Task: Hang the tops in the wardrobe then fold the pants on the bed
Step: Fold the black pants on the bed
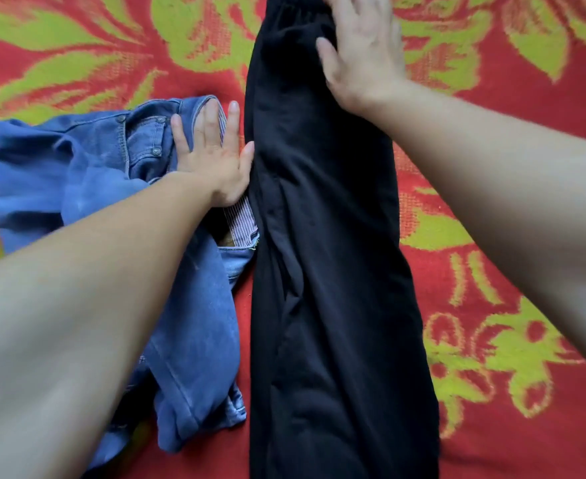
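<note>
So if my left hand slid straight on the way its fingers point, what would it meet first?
Your left hand lies flat on the blue jeans, fingers near the waistband edge. Straight ahead it would likely slide onto bare red and green bedspread; the black pants lie beside it, not ahead.

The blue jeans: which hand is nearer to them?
Left. The left hand rests flat on the blue jeans by the waistband; the right hand lies on the black pants, apart from the jeans.
</note>
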